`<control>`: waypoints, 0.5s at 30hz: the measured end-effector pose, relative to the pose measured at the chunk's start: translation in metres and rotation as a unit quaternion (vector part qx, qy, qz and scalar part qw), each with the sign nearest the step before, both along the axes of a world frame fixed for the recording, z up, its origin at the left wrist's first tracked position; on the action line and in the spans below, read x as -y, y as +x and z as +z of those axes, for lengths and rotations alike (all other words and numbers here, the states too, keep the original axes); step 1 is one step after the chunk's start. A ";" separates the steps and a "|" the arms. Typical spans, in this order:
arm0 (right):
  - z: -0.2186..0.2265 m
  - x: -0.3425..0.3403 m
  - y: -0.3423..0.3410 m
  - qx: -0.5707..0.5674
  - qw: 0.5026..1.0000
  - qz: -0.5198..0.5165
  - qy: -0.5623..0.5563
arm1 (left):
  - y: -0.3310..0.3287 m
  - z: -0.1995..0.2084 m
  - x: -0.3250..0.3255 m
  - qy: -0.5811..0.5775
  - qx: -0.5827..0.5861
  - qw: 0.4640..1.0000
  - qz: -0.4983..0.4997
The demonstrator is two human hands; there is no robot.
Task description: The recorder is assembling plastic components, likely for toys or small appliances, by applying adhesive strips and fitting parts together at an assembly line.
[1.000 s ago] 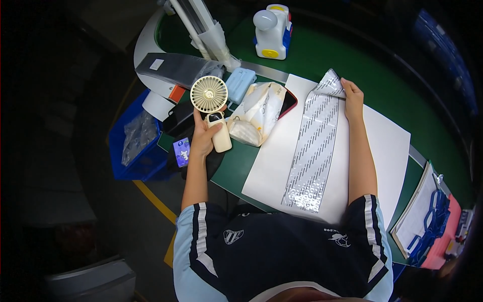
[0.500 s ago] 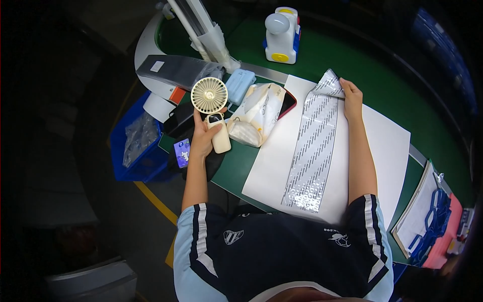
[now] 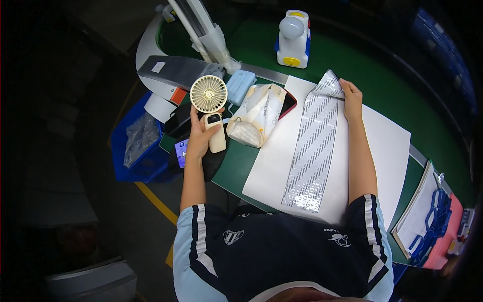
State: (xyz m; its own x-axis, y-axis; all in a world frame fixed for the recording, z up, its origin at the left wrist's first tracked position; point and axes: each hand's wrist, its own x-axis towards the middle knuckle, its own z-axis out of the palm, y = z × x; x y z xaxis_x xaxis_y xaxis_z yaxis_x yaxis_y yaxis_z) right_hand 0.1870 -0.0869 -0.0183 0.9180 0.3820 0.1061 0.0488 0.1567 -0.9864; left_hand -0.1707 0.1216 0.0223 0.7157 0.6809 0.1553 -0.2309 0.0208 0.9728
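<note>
My left hand [image 3: 199, 138] is wrapped round the handle of a cream handheld fan [image 3: 208, 94], its round grille facing up. Between the fingers of my right hand [image 3: 353, 100] is the folded far end of a long silvery strip of film [image 3: 314, 146] with dark printed marks. The rest of that strip lies flat on a large white sheet of paper [image 3: 380, 156]. Beside the fan sit a soft pack of tissues [image 3: 257, 113], a light blue pouch-like item [image 3: 241, 86] and a phone with a red edge [image 3: 288, 104], partly under the pack.
Beyond the paper, a white toy with blue and yellow parts [image 3: 294, 45] stands on the green surface [image 3: 342, 55]. At left are a dark wrapped panel [image 3: 176, 70] and a blue bin [image 3: 121, 163] with clear plastic. A clipboard [image 3: 415, 211] and blue straps [image 3: 433, 226] lie at right.
The white toy has shifted to the right on the green surface. My left hand has moved slightly left with the fan. My right hand and the film strip have stayed put.
</note>
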 end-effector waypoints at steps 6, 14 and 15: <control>0.000 0.000 0.000 0.005 1.000 0.000 -0.004 | 0.001 0.012 0.001 0.030 -0.019 0.999 0.004; 0.005 0.000 -0.004 0.000 1.000 -0.002 -0.007 | 0.013 0.020 -0.003 0.078 0.001 0.997 0.015; 0.005 0.000 -0.004 -0.004 1.000 -0.001 -0.008 | 0.014 0.022 -0.004 0.078 0.001 0.997 0.014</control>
